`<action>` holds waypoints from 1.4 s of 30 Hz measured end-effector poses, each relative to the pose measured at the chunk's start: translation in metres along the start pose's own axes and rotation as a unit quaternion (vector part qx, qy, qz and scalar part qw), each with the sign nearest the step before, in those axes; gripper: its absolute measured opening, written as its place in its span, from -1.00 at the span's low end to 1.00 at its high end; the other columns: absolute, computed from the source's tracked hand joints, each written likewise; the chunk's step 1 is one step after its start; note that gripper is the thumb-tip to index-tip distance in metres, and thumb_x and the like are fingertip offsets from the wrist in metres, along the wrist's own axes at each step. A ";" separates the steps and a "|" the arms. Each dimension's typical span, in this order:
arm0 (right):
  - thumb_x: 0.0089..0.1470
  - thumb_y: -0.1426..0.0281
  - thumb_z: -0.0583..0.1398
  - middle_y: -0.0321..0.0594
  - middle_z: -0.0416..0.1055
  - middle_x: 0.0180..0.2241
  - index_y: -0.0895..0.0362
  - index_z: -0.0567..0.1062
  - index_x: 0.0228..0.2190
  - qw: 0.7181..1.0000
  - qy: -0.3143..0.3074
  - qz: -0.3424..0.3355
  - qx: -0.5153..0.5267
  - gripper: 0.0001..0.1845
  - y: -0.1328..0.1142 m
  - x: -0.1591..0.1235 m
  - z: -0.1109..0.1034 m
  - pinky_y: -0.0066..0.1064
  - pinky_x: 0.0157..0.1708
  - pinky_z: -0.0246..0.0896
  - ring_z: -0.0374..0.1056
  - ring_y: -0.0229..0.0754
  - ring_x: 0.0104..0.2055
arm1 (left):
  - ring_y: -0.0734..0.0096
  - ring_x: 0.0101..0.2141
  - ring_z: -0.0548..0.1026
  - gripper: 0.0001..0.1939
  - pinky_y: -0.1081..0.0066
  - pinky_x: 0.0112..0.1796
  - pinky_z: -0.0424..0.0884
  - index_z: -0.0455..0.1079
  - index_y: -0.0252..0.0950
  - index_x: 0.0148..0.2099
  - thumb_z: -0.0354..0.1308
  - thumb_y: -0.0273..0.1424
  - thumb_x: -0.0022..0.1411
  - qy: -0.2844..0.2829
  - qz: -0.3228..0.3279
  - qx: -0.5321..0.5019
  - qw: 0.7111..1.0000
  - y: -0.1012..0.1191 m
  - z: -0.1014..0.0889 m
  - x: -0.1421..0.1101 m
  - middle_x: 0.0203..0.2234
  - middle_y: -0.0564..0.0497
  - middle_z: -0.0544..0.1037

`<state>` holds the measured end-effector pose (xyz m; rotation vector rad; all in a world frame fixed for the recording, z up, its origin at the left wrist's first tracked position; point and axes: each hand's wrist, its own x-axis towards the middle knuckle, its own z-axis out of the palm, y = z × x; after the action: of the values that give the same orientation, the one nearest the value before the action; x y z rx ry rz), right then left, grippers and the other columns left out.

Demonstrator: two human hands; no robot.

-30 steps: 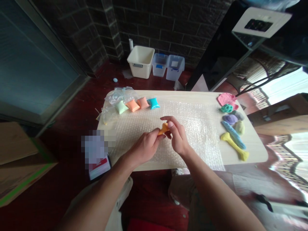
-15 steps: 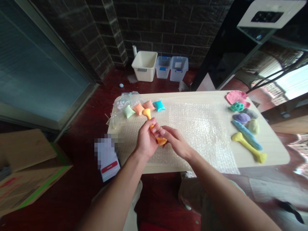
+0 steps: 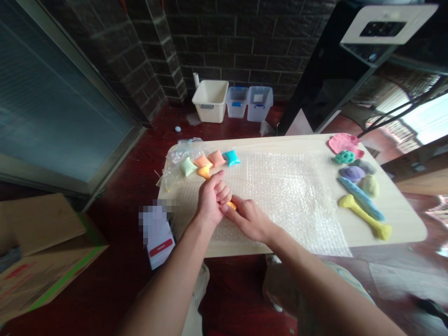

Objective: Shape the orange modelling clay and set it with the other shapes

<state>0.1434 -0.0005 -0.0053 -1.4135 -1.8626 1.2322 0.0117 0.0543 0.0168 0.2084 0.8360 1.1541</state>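
A length of orange modelling clay, with a widened, bone-like end, lies in my closed left hand. The fingers wrap round its middle, so that part is hidden. At the lower end, my right hand pinches the clay between thumb and fingers, close against the left hand. Both hands are above the bubble wrap spread on the table. Just beyond them is a row of small clay packets: pale green, orange, coral and blue.
Shaped clay lies at the table's right: a yellow bone, blue roll, purple lump, teal piece and pink sheet. Clear plastic bags rest at the left corner. A cardboard box stands on the floor.
My left fingers have closed further round the orange clay, and its far end has tipped down and left. My right hand has shifted slightly lower, covering more of the near end.
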 end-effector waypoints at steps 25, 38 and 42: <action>0.31 -0.08 0.29 -0.17 0.57 -0.38 0.15 0.60 -0.28 0.965 0.099 -0.007 0.242 -0.49 0.018 0.005 -0.019 -0.37 -0.41 0.32 0.45 -0.18 -0.38 | 0.15 -0.05 0.68 -0.49 0.27 -0.07 0.57 0.54 -0.27 0.09 0.56 -0.19 0.17 -0.154 0.099 0.169 0.968 -0.010 -0.016 0.005 -0.13 -0.12 0.73; 0.31 -0.09 0.28 -0.16 0.58 -0.38 0.15 0.62 -0.31 0.961 0.072 -0.003 0.269 -0.47 0.025 0.009 -0.019 -0.29 -0.30 0.43 0.51 -0.14 -0.33 | 0.16 -0.14 0.71 -0.60 0.27 -0.13 0.56 0.60 -0.33 -0.04 0.56 -0.25 0.15 -0.143 0.089 0.210 0.963 -0.014 -0.021 0.010 -0.21 -0.15 0.74; 0.28 -0.06 0.31 -0.15 0.59 -0.36 0.14 0.64 -0.30 0.945 0.076 0.011 0.318 -0.51 0.020 0.008 -0.020 -0.30 -0.28 0.45 0.52 -0.14 -0.31 | 0.18 -0.15 0.70 -0.53 0.32 -0.17 0.53 0.61 -0.34 0.01 0.57 -0.19 0.14 -0.129 0.083 0.214 0.965 -0.014 -0.021 0.009 -0.20 -0.15 0.75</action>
<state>0.1666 0.0152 -0.0147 -1.1239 -1.1831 1.5058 0.0093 0.0508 -0.0093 0.7817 0.8378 1.0605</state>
